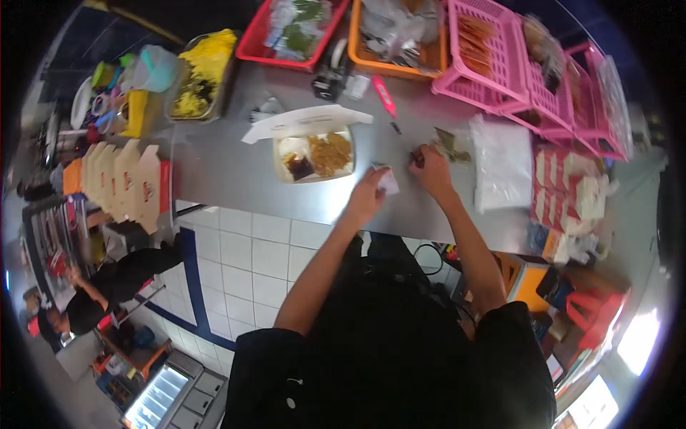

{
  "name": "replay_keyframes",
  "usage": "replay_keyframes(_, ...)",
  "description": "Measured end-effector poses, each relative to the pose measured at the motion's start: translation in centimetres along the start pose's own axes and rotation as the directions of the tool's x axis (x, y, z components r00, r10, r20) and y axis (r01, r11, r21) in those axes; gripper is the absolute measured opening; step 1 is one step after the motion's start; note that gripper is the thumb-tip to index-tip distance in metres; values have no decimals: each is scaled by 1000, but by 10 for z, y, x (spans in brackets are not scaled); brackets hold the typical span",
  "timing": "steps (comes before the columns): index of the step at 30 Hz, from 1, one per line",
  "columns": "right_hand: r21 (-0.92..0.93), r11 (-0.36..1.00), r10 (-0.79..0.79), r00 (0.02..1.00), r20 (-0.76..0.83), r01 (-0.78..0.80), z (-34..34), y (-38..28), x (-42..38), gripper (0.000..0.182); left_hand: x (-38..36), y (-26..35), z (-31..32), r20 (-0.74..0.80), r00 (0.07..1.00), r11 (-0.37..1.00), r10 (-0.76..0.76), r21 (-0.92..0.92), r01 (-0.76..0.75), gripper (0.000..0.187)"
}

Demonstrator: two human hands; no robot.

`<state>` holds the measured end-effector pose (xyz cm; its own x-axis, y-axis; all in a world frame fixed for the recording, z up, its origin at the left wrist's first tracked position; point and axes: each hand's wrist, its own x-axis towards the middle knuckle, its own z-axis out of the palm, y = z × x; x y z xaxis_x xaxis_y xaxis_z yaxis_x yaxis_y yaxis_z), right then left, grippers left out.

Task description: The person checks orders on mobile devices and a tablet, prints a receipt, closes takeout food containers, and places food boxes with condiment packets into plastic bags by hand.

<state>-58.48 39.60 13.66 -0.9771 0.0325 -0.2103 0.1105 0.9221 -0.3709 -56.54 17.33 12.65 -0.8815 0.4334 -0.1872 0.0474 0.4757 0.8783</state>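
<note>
My left hand (366,196) is closed on a small white slip, perhaps paper (388,181), just above the steel counter. To its right my right hand (431,171) is pinched near a small dark thing at the fingertips, too small to name. Left of both hands stands an open white takeaway box (279,163) with its lid raised. It contains white rice (291,146), golden fried food (331,154) and a dark brown portion (300,168). Beyond my right hand lie greenish clear packets (453,146). A pink pen-like tool (384,95) lies farther back, with a small black piece (395,128) near its tip.
A red basket (246,53), an orange basket (407,70) and pink baskets (511,89) line the back. White plastic sheets (501,164) lie right. A tray of yellow food (207,64) and folded cartons (125,182) are left. A co-worker (118,286) is beyond.
</note>
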Motion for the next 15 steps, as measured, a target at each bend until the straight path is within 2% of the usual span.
replay_keyframes(1,324,940,123,992,-33,-106,-8,-3,-20,22,5,-2,1,-52,994,990,99,108,-93,54)
replay_keyframes(2,620,765,245,969,-28,-175,-8,-9,-37,20,5,-3,2,-35,994,990,101,100,-97,54)
replay_keyframes(3,621,760,261,965,-22,-191,1,-12,-50,20,4,8,-4,-48,998,967,48,251,-34,58)
replay_keyframes(4,823,548,313,949,-35,-150,11,-17,-63,18,-1,12,-6,-66,998,916,-3,400,29,62)
replay_keyframes(5,954,291,369,928,-38,-77,22,-22,-75,16,-6,13,-4,-47,999,914,-10,404,28,62)
replay_keyframes(6,956,282,382,923,-34,-82,29,-31,-82,16,-8,12,-2,-84,996,891,32,453,10,68)
replay_keyframes(8,923,381,395,912,-114,-50,38,-53,-90,14,-8,4,6,-134,986,838,96,545,-8,83)
replay_keyframes(9,926,373,405,908,-113,-52,37,-63,-90,14,-8,3,7,-123,988,835,98,550,-15,83)
replay_keyframes(11,799,594,377,910,-173,-94,29,-79,-90,11,-11,6,6,-108,985,780,134,624,-37,85)
replay_keyframes(15,771,637,315,905,-286,21,31,-85,-84,13,-12,11,-2,-42,997,801,59,598,-22,91)
